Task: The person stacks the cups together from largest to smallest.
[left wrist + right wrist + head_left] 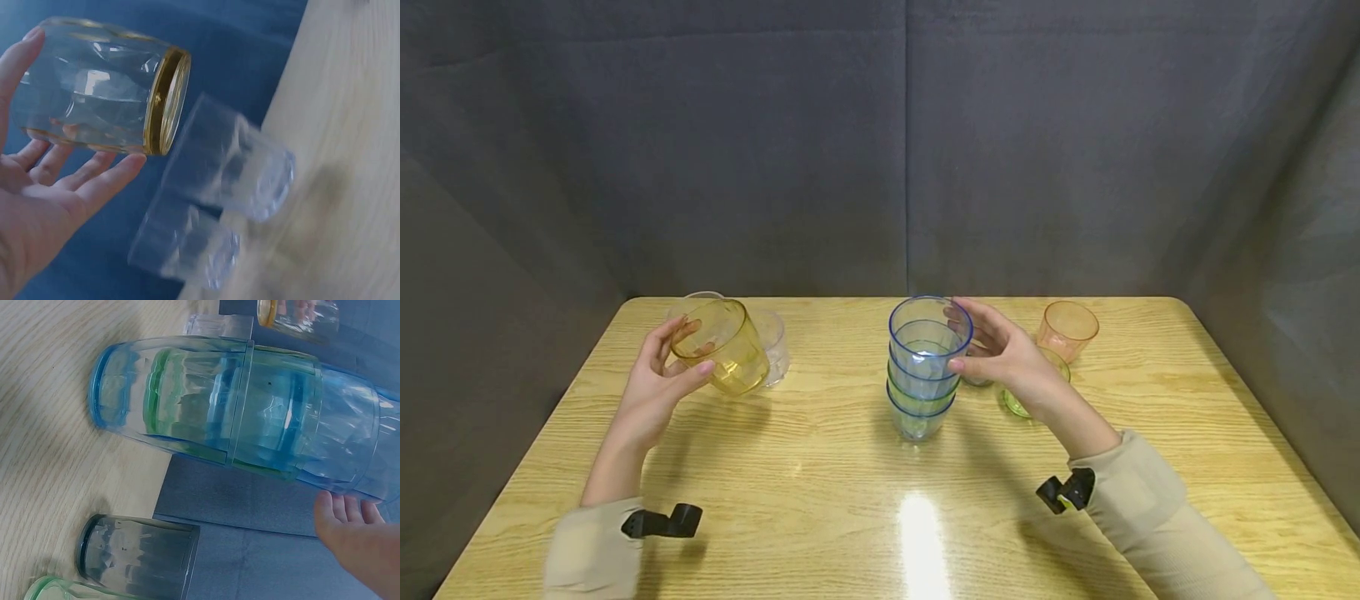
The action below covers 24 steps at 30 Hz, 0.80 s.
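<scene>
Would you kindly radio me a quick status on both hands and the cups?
Left hand holding yellow cup, tilted, in the air. Right hand holding cup stack near its top. Gray cup close beside stack, possible snag.

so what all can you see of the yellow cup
The yellow cup is see-through, glass or plastic by its look, with a round rim, faceted wall and darker amber band at its base. It looks empty. It is tilted above the table, mouth towards the upper left of the head view, base towards the lower right. The left hand holds it, thumb on the near side, fingers on the far side. Two clear cups stand close by without touching it.
</scene>
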Motion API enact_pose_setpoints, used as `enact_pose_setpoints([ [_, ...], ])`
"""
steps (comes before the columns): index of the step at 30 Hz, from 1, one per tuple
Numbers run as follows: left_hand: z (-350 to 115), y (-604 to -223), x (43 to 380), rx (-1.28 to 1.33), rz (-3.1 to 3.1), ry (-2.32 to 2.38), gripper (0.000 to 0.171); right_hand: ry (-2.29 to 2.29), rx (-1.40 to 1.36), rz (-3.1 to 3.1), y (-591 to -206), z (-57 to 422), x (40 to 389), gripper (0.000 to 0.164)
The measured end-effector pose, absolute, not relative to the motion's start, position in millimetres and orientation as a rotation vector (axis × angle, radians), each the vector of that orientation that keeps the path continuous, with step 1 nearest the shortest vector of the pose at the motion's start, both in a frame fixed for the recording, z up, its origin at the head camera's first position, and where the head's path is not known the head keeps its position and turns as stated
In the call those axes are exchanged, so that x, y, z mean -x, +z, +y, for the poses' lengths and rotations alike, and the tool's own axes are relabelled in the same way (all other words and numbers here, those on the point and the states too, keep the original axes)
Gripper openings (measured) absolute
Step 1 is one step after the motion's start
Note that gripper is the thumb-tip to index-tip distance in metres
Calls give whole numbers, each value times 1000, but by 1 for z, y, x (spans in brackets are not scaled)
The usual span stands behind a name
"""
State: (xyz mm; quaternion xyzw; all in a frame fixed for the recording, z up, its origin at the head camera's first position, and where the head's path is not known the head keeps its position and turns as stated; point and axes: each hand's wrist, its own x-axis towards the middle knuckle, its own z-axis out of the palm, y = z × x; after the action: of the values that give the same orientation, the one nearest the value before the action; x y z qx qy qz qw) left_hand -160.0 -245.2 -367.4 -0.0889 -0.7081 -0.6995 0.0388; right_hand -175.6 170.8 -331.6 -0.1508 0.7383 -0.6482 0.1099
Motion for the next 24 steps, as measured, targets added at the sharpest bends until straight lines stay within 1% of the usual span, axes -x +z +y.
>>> enact_pose_setpoints([
  [12, -193, -343, 168, 259, -2229, -2144, 76, -1914, 436, 2163, -330, 170, 176, 80],
  [24, -145, -323, 178, 268, -2121, -2145, 77, -1923, 432, 2158, -330, 170, 175, 81],
])
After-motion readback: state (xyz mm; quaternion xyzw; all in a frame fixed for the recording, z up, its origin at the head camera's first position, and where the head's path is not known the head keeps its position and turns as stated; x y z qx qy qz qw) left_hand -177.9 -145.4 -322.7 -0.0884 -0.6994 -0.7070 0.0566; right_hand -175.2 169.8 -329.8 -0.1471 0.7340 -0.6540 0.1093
